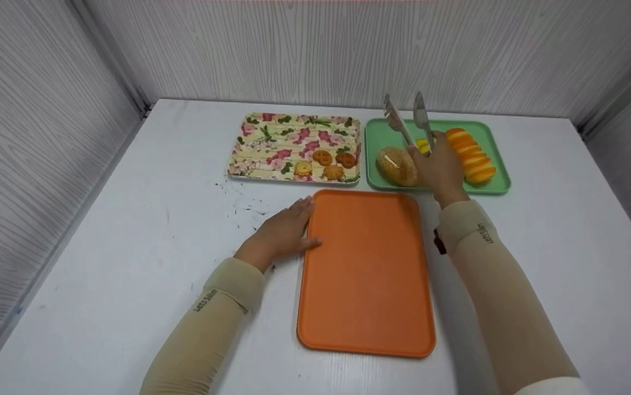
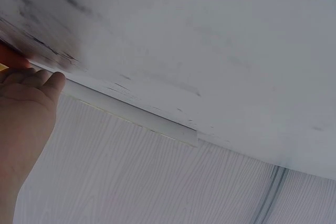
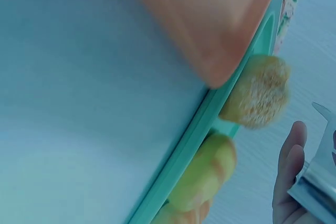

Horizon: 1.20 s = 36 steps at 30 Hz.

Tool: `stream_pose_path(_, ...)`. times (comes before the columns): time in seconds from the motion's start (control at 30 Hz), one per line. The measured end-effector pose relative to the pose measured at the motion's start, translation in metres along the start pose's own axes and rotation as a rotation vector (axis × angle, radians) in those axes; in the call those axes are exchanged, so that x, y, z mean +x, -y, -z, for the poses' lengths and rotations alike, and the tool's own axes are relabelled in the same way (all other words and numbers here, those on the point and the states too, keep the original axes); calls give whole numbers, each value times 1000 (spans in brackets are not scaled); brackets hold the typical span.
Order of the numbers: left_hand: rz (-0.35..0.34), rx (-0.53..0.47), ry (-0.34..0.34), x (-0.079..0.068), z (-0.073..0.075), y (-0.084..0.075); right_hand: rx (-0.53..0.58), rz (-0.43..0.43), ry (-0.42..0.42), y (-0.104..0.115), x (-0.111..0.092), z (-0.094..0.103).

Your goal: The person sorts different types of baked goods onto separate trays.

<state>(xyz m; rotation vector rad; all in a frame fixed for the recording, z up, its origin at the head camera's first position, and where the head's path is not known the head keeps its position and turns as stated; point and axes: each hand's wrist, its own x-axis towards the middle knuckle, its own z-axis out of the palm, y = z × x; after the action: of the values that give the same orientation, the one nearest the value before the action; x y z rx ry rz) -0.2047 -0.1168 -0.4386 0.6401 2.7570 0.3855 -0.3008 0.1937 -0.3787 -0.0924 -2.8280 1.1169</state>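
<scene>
In the head view my right hand [image 1: 442,167] grips a pair of metal tongs [image 1: 397,122] over the green tray [image 1: 499,171]. The tongs' two arms are spread, with nothing between the tips. On that tray lie a seeded bun [image 1: 396,166], a striped orange-and-yellow bread loaf [image 1: 471,156] and a small yellow piece [image 1: 422,145] partly hidden by the tongs and hand. My left hand [image 1: 285,233] rests with straight fingers along the left edge of the orange tray [image 1: 367,274]. The right wrist view shows the tongs [image 3: 320,182] in the right hand, beside the seeded bun [image 3: 260,93].
A floral tray [image 1: 277,142] at the back left bears several small cookies [image 1: 333,172] near its front right corner. All trays stand on a white table [image 1: 145,247] with dark marks left of the orange tray. Grey wood-grain walls [image 1: 293,52] enclose the table.
</scene>
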Motion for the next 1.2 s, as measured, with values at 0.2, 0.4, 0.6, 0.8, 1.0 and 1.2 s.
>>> stream_pose_path(0.2,7,-7,0,0,-1,0,-17,-47,-14,-16,2,19)
stream_pose_path(0.4,3,-15,-8,0,-1,1,-47,-87,-38,-34,3,36)
stream_pose_path(0.6,8,-9,-8,0,-2,1,-45,-157,-48,-55,0,52)
stream_pose_path(0.8,11,-10,-1,1,-2,-1,-54,-188,-81,-76,-3,67)
stream_pose_path(1.0,-3,-14,-2,1,-2,-1,-52,-209,-111,-95,-9,79)
stream_pose_path(1.2,0,-13,-11,0,-1,0,-61,-232,-143,-110,-15,90)
